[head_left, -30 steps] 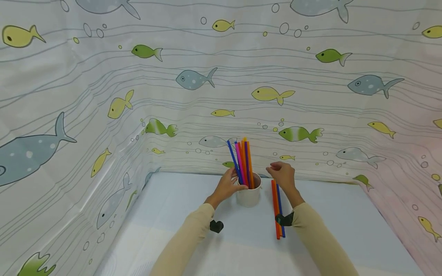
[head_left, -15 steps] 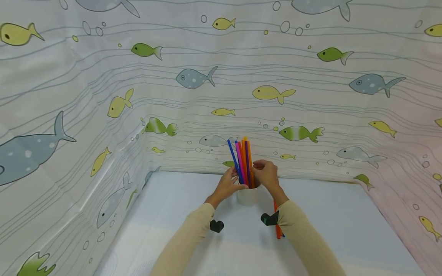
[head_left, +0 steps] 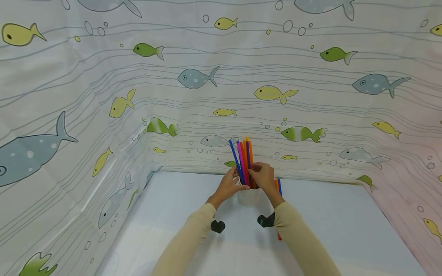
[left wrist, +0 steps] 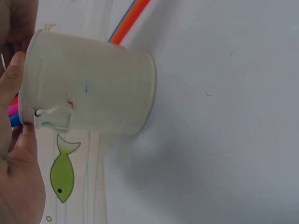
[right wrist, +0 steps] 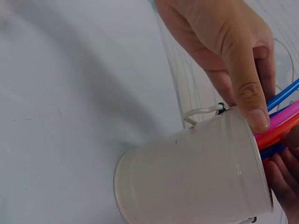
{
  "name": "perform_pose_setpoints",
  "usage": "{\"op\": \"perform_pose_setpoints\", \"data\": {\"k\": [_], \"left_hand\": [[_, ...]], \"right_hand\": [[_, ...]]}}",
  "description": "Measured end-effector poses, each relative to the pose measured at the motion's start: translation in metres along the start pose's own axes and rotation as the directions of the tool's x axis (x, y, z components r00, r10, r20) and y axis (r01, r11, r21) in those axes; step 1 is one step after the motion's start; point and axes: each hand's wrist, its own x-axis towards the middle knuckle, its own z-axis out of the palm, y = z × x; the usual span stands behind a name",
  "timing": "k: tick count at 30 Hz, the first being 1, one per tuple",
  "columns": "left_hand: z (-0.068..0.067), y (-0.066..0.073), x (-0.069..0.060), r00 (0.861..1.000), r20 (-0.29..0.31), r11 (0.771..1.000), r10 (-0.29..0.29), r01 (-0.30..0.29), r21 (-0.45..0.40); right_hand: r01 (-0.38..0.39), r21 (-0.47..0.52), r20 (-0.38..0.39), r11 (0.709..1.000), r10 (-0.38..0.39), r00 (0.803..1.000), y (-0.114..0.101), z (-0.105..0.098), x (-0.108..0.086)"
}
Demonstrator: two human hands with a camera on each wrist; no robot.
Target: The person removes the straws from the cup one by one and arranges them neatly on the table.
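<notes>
A small cream metal bucket (head_left: pixel 249 197) stands upright on the table, holding several long coloured straws (head_left: pixel 242 157) in blue, pink, red, purple and orange. At its left side my left hand (head_left: pixel 228 188) grips the rim, thumb (right wrist: pixel 250 102) over the near edge and fingers behind, beside the straws. From the right my right hand (head_left: pixel 264 178) pinches at the straws just above the rim; in the head view its fingertips are on an orange one. Which straws it holds is partly hidden. A bucket handle loop (left wrist: pixel 55 117) shows in the left wrist view.
Loose straws (head_left: pixel 279 186), orange and blue, lie on the table right of the bucket, partly under my right forearm. A white cloth with printed fish (head_left: pixel 298 133) rises behind the table and at both sides.
My right hand has moved left from above the loose straws to the straws in the bucket, its fingers now pinching there. My left hand has stayed at the rim.
</notes>
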Motion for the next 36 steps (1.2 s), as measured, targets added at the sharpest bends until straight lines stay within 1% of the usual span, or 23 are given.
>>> {"op": "perform_pose_setpoints", "data": {"k": [3,9,11,16,21,28,32,36], "left_hand": [[0.0,-0.001,0.001,1.0,0.005,1.0,0.007,-0.007,-0.008],[0.0,-0.002,0.002,0.999,0.002,0.999,0.048,-0.048,0.006],[0.0,-0.002,0.003,0.999,-0.002,0.999,0.045,-0.045,0.008],[0.001,-0.002,0.004,0.999,0.001,0.999,0.034,-0.034,-0.019],[0.0,-0.001,0.003,1.0,-0.001,1.0,0.015,-0.015,0.01],[-0.001,0.0,0.003,0.999,0.005,0.999,0.035,-0.035,0.011],[-0.001,0.0,0.002,1.0,0.002,0.999,0.027,-0.027,0.034],[-0.001,-0.001,0.001,1.0,0.002,0.999,0.025,-0.025,0.029]], "right_hand": [[0.014,-0.008,-0.01,1.0,-0.014,1.0,0.001,0.002,0.0],[0.046,-0.035,-0.031,0.998,-0.047,0.998,0.004,0.006,0.002],[0.046,-0.031,-0.035,0.998,-0.048,0.998,0.005,0.007,0.002],[0.039,-0.018,-0.037,0.999,-0.039,0.999,0.004,0.008,0.001],[0.024,-0.011,-0.039,1.0,-0.025,0.999,0.003,0.007,-0.001],[0.018,0.008,-0.046,1.0,-0.018,0.999,0.003,0.007,-0.003],[0.032,0.022,-0.06,0.999,-0.03,0.998,0.004,0.007,-0.006],[0.026,0.027,-0.076,0.999,-0.024,0.997,0.004,0.007,-0.008]]}}
